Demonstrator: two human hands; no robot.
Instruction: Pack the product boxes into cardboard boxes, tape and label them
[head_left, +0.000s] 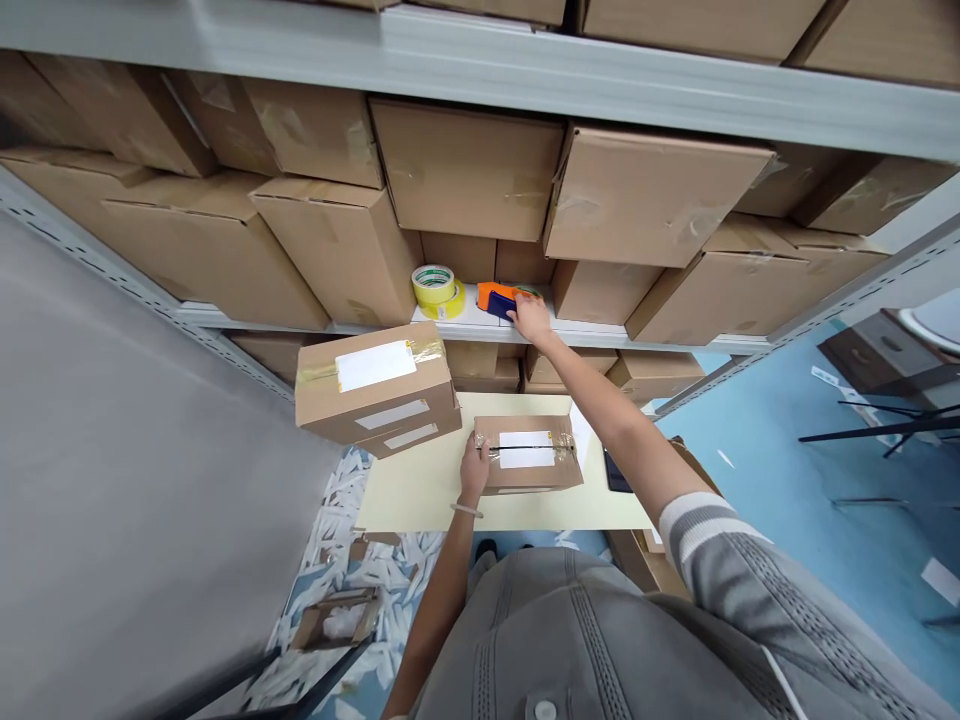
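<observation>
In the head view, looks partway along, judging by the small box (529, 478) in the middle of the pale yellow table (420, 490): already labelled on top and taped at both ends, yet crossed by a dark line (527, 448) over the white label (527, 459), perhaps an open seam, with no fresh strip of tape visible on it. Steadying the left end with the left hand (473, 468); cannot tell whether gripping or merely pressing, given partly hidden fingers. Stretched to the far shelf (466, 320) with the right hand (531, 318), fingers closed over an orange and blue tool (499, 298), probably a tape dispenser, well apart from the small box and so not in use on it. Left to do, apparently: only that dark line. At left, seemingly further along, a larger box (375, 398) with tape and label on top. Just left of the tool, yellow tape rolls (436, 292); beyond, brown boxes (469, 170). At the table's right, a dark flat device (617, 473). At near left, white paper strips (337, 530) and an open box (311, 628); at left, a grey wall (135, 420); at right, blue floor (712, 430) and a dark cabinet (870, 355)
</observation>
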